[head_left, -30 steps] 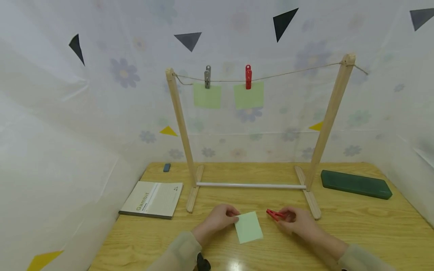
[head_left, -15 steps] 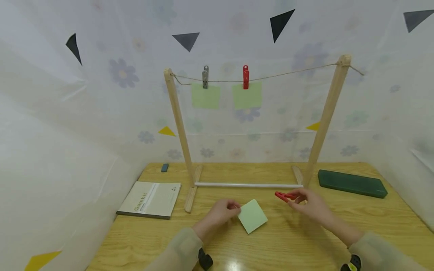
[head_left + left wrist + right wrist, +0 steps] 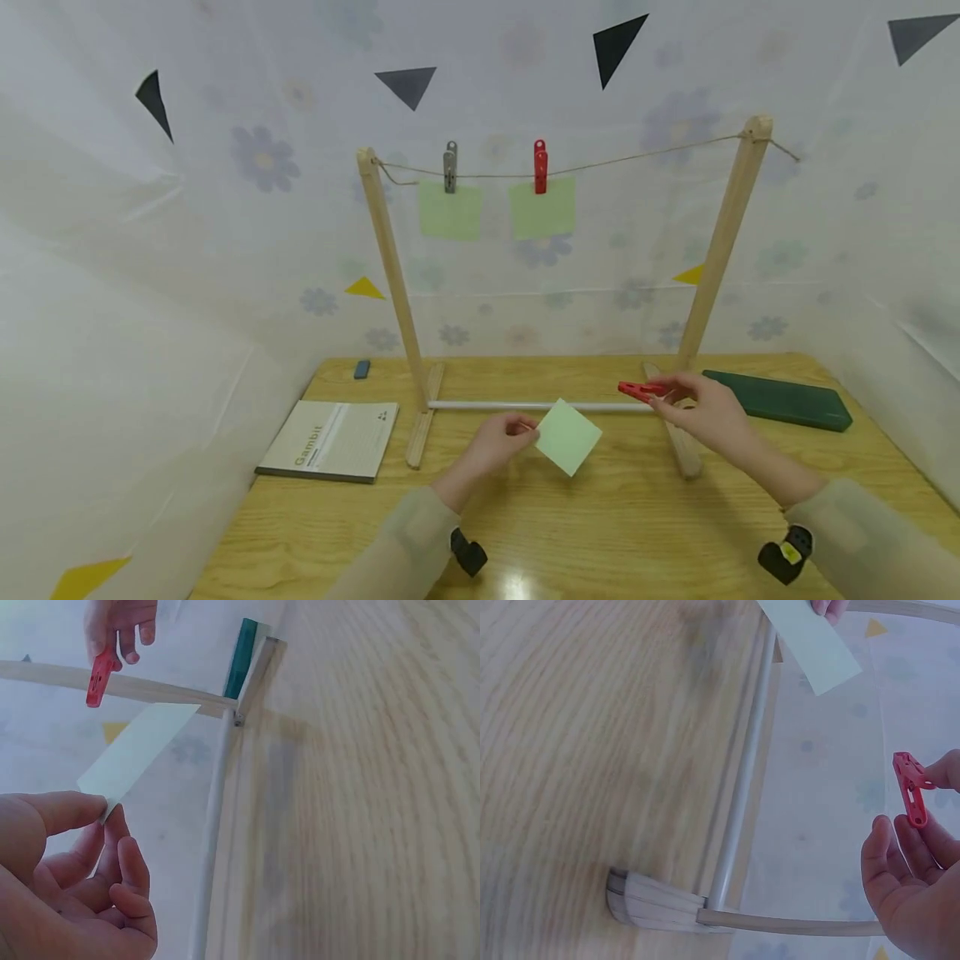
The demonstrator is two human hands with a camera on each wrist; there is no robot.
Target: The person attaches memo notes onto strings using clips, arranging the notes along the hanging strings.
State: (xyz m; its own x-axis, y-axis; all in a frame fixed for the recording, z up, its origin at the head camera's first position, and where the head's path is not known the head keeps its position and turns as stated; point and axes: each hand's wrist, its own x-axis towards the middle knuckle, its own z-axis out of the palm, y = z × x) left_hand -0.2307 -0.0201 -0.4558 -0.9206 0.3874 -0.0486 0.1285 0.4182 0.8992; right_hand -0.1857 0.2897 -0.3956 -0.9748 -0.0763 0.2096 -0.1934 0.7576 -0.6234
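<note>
My left hand (image 3: 497,443) pinches a pale green sticky note (image 3: 568,437) by one corner, thumb on top, as the left wrist view shows. The note is raised above the table, tilted like a diamond. To its right, my right hand (image 3: 701,410) pinches a red clothespin (image 3: 910,789) by its handle end between thumb and fingers. Its nose points left toward the note, apart from it. Behind both hands, a string (image 3: 637,157) hangs between two wooden posts. A grey clothespin (image 3: 450,169) and a red clothespin (image 3: 541,169) each hold a green note on it.
The stand has a white crossbar (image 3: 480,406) low between its wooden feet. A notebook (image 3: 330,442) lies at the left, with a small blue eraser-like block (image 3: 362,369) behind it. A dark green case (image 3: 787,400) lies at the right rear of the wooden table (image 3: 600,533).
Both hands have risen and moved forward toward the stand. The left hand has lifted the sticky note and turned it to a diamond; the right hand has carried the red clothespin up and rightward.
</note>
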